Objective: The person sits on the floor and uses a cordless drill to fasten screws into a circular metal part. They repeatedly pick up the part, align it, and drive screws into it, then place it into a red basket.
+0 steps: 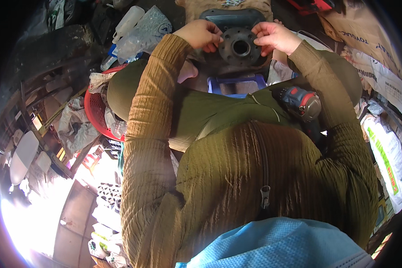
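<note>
A round dark grey flange [228, 52], with a wide centre hole and several small holes around it, faces up in front of me. My left hand [202, 35] has its fingers bent against the left rim, thumb and fingertips pinched there. On the opposite rim, my right hand [274, 37] grips with thumb and curled fingers. Just beyond the flange lies a dark grey moulded part [232, 18]; whether the two are joined, I cannot tell. A grey and red power tool [303, 102], like a cordless drill, rests on my right thigh.
Several small screws [232, 2] lie on a tan sack at the far edge. A blue plastic frame [214, 85] stands between my knees. Left of me are a clear plastic bag [140, 38] and a red basket [93, 115]. Printed sacks [384, 156] line the right side.
</note>
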Available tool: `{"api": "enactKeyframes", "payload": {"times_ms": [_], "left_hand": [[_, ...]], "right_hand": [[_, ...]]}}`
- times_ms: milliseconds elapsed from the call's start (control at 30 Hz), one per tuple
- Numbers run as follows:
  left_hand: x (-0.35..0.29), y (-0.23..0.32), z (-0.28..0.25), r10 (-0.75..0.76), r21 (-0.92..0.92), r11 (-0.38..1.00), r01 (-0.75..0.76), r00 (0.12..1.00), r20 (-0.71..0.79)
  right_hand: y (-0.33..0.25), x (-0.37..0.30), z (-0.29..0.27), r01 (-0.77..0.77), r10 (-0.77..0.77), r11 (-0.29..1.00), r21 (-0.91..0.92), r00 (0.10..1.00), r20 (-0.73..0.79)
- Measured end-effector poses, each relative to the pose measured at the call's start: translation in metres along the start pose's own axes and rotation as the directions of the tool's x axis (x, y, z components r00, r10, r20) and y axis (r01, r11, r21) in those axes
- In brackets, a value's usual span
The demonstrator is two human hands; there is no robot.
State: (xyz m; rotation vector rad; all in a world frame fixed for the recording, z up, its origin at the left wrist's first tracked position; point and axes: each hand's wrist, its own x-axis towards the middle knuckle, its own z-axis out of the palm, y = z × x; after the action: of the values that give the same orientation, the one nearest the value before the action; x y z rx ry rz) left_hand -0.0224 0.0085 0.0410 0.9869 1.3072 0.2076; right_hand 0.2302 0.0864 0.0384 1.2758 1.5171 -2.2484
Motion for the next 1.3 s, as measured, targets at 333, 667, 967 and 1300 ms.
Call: {"api": "enactKeyframes", "payload": {"times_ms": [333,667,967,1300], "left_hand": [[0.019,-0.007,0.004,0.003,0.043,0.999,0.008,0.967,-0.254],[0.016,-0.006,0.002,0.012,0.102,0.995,0.013,0.969,-0.248],[0.015,-0.007,0.005,0.016,0.083,0.997,0.006,0.963,-0.269],[0.052,-0.018,-0.025,0.152,0.503,0.823,0.264,0.751,-0.642]], "right_hand": [[0.009,0.018,-0.002,0.032,-0.034,0.999,-0.017,0.985,-0.168],[0.011,0.018,0.002,0.073,-0.072,0.997,-0.001,0.981,-0.181],[0.012,0.017,0.004,0.067,-0.07,0.998,-0.019,0.978,-0.196],[-0.016,-0.042,-0.067,0.288,-0.301,0.954,-0.088,0.899,-0.319]]}}
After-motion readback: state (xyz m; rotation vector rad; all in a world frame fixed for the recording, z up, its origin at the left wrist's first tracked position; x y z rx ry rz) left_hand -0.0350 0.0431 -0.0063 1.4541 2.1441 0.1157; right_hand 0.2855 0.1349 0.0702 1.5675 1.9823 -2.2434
